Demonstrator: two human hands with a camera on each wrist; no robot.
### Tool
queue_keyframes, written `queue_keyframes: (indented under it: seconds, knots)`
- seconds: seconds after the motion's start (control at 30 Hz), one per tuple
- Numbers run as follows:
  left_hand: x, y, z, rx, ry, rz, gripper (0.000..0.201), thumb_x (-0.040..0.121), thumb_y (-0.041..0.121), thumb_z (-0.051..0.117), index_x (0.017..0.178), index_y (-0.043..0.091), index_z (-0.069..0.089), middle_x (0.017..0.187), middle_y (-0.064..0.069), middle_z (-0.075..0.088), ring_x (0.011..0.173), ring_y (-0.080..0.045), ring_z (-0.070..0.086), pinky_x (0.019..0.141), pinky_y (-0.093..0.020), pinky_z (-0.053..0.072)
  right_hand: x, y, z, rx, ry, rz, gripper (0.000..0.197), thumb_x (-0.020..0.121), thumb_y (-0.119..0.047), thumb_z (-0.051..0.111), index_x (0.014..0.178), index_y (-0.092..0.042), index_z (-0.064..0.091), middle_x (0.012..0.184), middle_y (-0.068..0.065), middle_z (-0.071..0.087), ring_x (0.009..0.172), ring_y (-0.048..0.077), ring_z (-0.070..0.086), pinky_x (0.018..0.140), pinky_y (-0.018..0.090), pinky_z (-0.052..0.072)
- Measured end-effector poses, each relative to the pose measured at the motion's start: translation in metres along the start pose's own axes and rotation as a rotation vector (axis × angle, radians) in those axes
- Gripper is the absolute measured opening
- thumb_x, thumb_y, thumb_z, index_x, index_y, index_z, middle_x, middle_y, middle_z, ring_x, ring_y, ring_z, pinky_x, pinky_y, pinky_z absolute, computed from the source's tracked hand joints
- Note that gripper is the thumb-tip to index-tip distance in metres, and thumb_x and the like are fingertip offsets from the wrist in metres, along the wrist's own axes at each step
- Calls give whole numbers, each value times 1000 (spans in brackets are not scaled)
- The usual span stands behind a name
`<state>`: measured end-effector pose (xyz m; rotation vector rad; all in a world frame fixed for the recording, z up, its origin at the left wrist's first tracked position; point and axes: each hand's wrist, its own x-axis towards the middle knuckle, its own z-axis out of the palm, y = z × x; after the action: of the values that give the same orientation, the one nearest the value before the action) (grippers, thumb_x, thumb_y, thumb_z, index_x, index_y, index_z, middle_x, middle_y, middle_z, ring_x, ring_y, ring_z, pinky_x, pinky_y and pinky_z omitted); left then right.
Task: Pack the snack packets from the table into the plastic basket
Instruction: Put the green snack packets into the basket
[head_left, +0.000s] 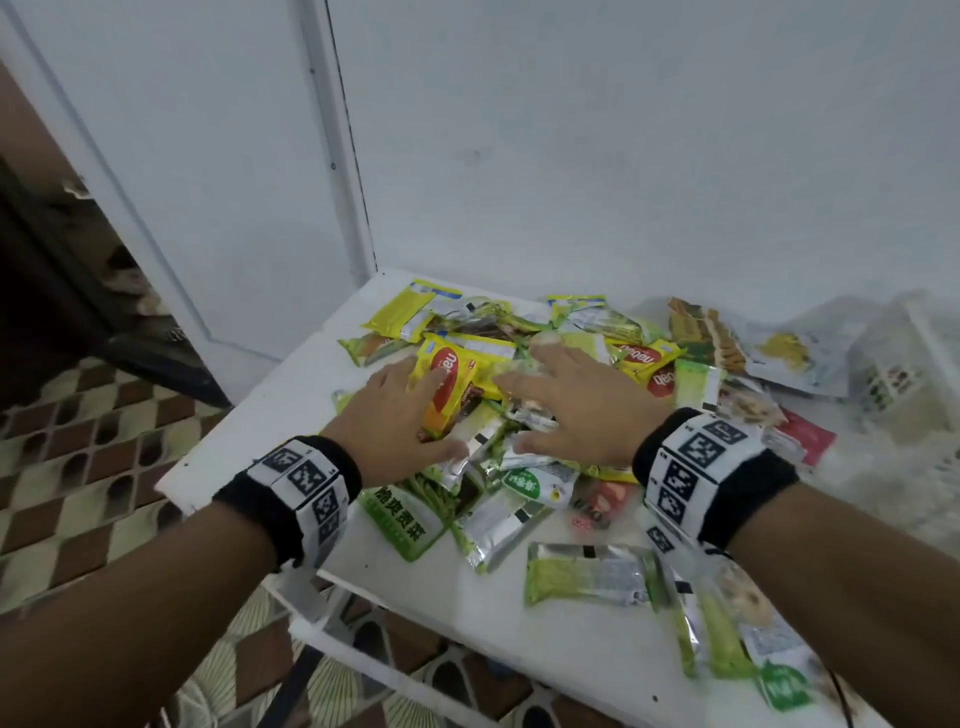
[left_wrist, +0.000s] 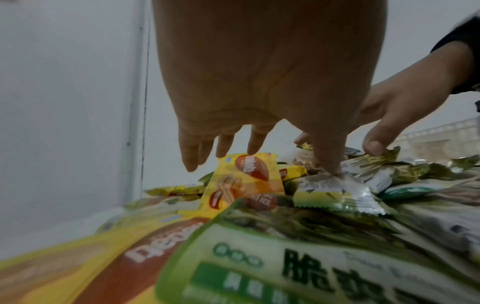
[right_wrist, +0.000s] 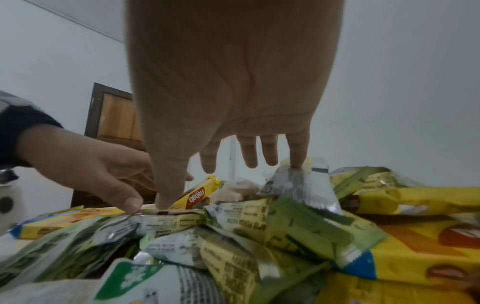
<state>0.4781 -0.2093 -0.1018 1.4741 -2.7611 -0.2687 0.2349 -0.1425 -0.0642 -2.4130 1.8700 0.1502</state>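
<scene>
A heap of yellow, green and silver snack packets (head_left: 519, 415) covers the white table (head_left: 291, 415). My left hand (head_left: 415, 410) lies open over a yellow wafer packet (head_left: 452, 384), fingers straight. In the left wrist view its thumb presses a silver-green packet (left_wrist: 335, 185). My right hand (head_left: 550, 410) is spread open over the heap beside it. Its thumb and little finger touch packets (right_wrist: 298, 185) in the right wrist view. The white plastic basket (head_left: 893, 483) shows blurred at the table's right; its lattice rim (left_wrist: 439, 137) appears in the left wrist view.
A white wall stands right behind the table. The table's left and front edges drop to a tiled floor (head_left: 78, 467). Loose green packets (head_left: 592, 571) lie near the front edge. A big green packet (head_left: 400, 519) sits under my left wrist.
</scene>
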Motion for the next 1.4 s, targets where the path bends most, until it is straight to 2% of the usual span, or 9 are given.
queue_keyframes:
  seconds: [0.1,0.27,0.57,0.7,0.83,1.0,1.2,1.3,1.4]
  knots:
    - [4,-6,0,-101,-90,-48,102,80,84,47,161,30,18,165,-8,21,149,-29,25,120,-47,30,11,-1,5,-43,-44,-22,72,93,-70,48,156,-44,23,161,8,29,149,31,27,120,52,28]
    - [11,-9,-10,-117,28,-62,71,88,72,52,141,26,53,147,-6,44,143,-25,31,113,-49,39,16,6,-2,-79,-59,-24,56,95,-68,45,144,-40,43,139,8,49,128,28,47,106,47,42]
    - [87,-1,-56,-66,57,110,30,101,39,55,123,19,63,110,-4,55,108,-27,54,92,-40,44,40,21,-24,11,115,89,32,101,-55,47,118,-36,66,115,1,52,112,25,50,89,42,49]
    - [127,-6,-58,-37,5,203,27,102,32,55,125,21,63,118,-6,59,112,-27,56,90,-35,43,67,24,-27,-48,128,225,29,101,-46,50,122,-32,64,117,5,56,114,30,53,88,42,47]
    - [155,-7,-58,-8,-37,356,31,100,26,57,130,25,64,124,-6,59,117,-29,55,96,-39,46,84,25,-23,-92,-19,371,36,99,-46,46,128,-31,61,120,7,58,113,33,56,86,42,49]
    - [180,-1,-53,71,-87,542,30,100,20,54,125,30,68,116,-4,56,111,-30,52,89,-44,49,81,18,-14,-9,-11,476,34,99,-49,45,123,-30,61,103,5,59,96,29,60,70,35,43]
    - [192,-2,-41,117,65,730,23,100,18,58,114,27,75,119,-2,53,112,-27,43,91,-38,45,74,12,-13,58,12,504,37,99,-50,45,125,-30,63,101,4,60,94,27,60,77,38,53]
    - [191,-7,-36,74,237,822,12,93,15,70,96,24,76,110,-3,57,100,-29,47,80,-45,50,72,12,-16,85,21,522,39,99,-54,46,124,-29,63,104,4,61,95,26,61,79,39,53]
    - [181,-13,-43,41,335,871,8,93,12,69,97,19,72,109,-5,58,96,-30,49,74,-42,51,69,14,-25,158,-4,514,43,98,-58,47,123,-27,63,108,4,64,98,26,62,86,43,54]
